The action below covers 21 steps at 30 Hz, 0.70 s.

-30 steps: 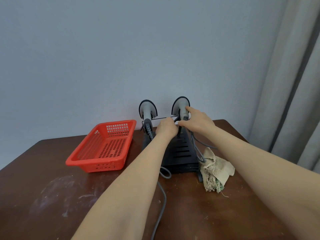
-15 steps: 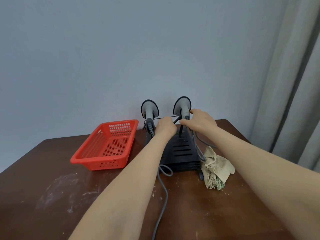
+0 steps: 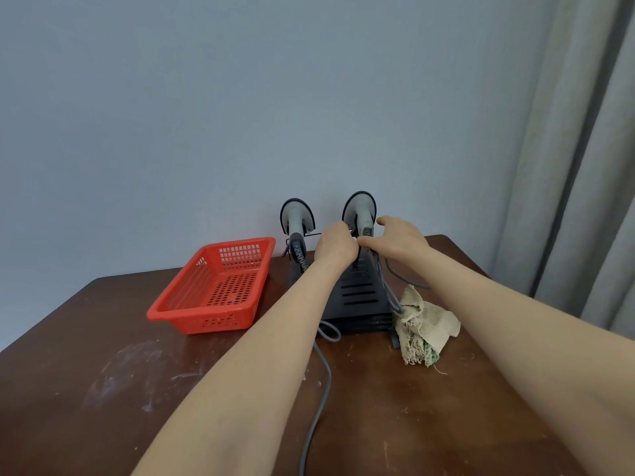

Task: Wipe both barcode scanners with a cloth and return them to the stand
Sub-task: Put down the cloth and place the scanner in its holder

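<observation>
Two grey barcode scanners stand upright in a black stand (image 3: 357,293) at the back of the table. The left scanner (image 3: 297,218) is untouched. My right hand (image 3: 400,240) is wrapped around the handle of the right scanner (image 3: 360,207), thumb in front and fingers behind. My left hand (image 3: 335,247) is curled over the stand's top rail, right beside that scanner. A frayed beige cloth (image 3: 426,324) lies crumpled on the table against the stand's right foot, with neither hand on it.
A red plastic basket (image 3: 220,286) sits left of the stand. A grey cable (image 3: 321,389) runs from the stand toward the table's front edge; another loops by the cloth. The brown table (image 3: 103,389) meets a wall behind, and grey curtains (image 3: 584,166) hang at right.
My right hand has slid from the right scanner's head down to its handle. My left hand has stayed at the stand's top rail. Both scanners stay in the stand.
</observation>
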Motion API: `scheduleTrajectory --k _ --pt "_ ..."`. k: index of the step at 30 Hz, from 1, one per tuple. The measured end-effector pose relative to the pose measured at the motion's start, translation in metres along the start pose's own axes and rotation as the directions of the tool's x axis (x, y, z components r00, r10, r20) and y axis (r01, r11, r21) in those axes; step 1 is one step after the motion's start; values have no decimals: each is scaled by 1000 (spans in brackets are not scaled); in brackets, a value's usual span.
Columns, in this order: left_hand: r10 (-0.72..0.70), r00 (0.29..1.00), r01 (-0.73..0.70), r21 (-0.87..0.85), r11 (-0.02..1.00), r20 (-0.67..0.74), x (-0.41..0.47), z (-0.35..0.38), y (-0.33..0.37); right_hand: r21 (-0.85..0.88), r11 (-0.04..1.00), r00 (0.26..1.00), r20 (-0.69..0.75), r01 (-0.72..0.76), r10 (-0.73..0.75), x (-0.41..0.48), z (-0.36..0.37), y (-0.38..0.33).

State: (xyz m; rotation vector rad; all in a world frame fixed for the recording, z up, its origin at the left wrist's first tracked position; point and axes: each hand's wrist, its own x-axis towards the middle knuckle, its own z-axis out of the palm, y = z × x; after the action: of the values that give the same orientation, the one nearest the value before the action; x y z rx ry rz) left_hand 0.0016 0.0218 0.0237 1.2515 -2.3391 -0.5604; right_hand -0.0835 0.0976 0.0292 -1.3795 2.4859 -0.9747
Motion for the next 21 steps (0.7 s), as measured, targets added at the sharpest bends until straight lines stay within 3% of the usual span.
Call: scheduleTrajectory --k 15,21 --pt "54 998 -56 -66 996 -32 -23 -8 2 75 995 998 -13 64 -63 -24 -6 -4" --pt "122 977 -139 -90 986 -174 -23 -22 -5 39 998 991 -125 53 -48 -16 -5 -11"
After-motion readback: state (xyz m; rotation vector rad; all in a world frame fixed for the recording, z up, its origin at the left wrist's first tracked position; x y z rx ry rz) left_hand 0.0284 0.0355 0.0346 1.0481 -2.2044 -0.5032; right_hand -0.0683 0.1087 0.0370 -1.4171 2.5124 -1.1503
